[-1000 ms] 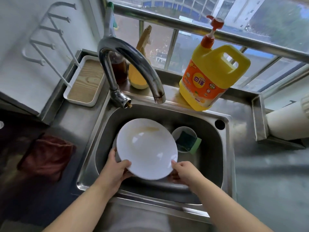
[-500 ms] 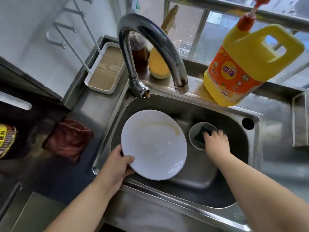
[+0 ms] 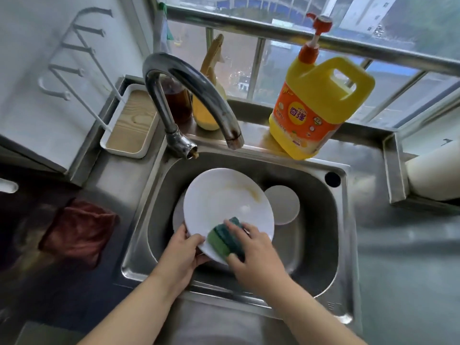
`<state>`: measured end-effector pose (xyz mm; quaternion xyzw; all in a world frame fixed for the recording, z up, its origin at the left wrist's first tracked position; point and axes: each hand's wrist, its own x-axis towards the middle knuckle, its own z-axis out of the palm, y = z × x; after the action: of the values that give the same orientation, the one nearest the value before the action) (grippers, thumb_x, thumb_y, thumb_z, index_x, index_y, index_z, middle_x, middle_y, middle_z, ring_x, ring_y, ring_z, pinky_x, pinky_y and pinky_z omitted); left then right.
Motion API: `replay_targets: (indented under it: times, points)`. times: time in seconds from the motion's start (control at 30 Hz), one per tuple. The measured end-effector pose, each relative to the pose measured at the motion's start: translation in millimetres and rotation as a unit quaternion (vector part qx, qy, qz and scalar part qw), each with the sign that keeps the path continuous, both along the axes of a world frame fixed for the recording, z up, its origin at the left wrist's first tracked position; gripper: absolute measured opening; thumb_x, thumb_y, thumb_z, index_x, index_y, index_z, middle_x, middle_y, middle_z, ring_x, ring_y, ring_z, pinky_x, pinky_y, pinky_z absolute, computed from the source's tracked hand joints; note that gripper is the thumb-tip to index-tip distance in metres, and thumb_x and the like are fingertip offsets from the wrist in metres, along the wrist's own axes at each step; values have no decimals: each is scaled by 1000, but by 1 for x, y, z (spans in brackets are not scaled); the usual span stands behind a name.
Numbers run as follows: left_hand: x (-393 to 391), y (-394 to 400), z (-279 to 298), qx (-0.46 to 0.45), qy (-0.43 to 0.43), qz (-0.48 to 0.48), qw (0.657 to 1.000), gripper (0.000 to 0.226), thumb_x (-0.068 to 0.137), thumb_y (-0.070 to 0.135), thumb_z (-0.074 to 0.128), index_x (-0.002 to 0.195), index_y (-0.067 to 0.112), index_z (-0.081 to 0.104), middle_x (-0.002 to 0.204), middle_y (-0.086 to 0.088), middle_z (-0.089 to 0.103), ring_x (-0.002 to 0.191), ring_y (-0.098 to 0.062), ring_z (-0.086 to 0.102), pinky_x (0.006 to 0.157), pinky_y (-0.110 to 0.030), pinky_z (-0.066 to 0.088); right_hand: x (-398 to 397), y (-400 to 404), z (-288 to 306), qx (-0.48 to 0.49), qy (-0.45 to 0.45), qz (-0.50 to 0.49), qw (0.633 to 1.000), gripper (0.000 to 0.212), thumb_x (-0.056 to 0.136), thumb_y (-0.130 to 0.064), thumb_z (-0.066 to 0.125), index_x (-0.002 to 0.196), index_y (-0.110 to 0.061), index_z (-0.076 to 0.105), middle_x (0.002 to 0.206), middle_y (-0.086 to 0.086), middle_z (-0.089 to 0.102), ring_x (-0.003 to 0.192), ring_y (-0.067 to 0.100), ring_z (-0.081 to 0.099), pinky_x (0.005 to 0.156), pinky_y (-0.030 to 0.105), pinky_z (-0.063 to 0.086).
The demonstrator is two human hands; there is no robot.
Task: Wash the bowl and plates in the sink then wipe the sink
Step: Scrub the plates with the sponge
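One white plate (image 3: 224, 207), centre of the frame, tilted in the steel sink (image 3: 346, 220): likely rigid, breakable and slick once wet, so keep your left hand (image 3: 183, 247) fingers clamped on its lower-left rim while your right hand (image 3: 251, 247) presses the green sponge (image 3: 224, 239) to its face. One small bowl (image 3: 283, 205) sits just right of it. One yellow detergent jug (image 3: 321, 108), upper right; its orange label's characters are too blurred to read.

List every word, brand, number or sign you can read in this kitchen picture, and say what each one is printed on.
"奇强": large characters on the orange label of the yellow soap jug.
Smaller print and round badges on that label: too small and blurred to read.
Nothing else in view carries readable text.
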<state>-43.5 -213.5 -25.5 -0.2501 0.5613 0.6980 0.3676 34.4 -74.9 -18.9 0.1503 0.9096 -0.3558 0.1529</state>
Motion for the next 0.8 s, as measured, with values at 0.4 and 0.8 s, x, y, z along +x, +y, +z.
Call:
replay_targets:
  times: [0.4,0.8]
  points:
    - [-10,-3,29,24,50,-6,998,37,92,-10,39,107,19,56,100,-3,64,90,-21,61,54,-27,58,-2,39,-7,168,16,-69,983,62,72,-29,38,132,-38,53,144,3,44,124,32,34,108,42,23]
    - [-11,-14,33,41,56,-15,997,38,91,-12,39,107,16,57,96,-4,65,86,-22,63,52,-27,57,1,46,-15,131,45,-47,989,54,83,-27,37,134,-42,50,149,0,37,124,30,31,109,39,21]
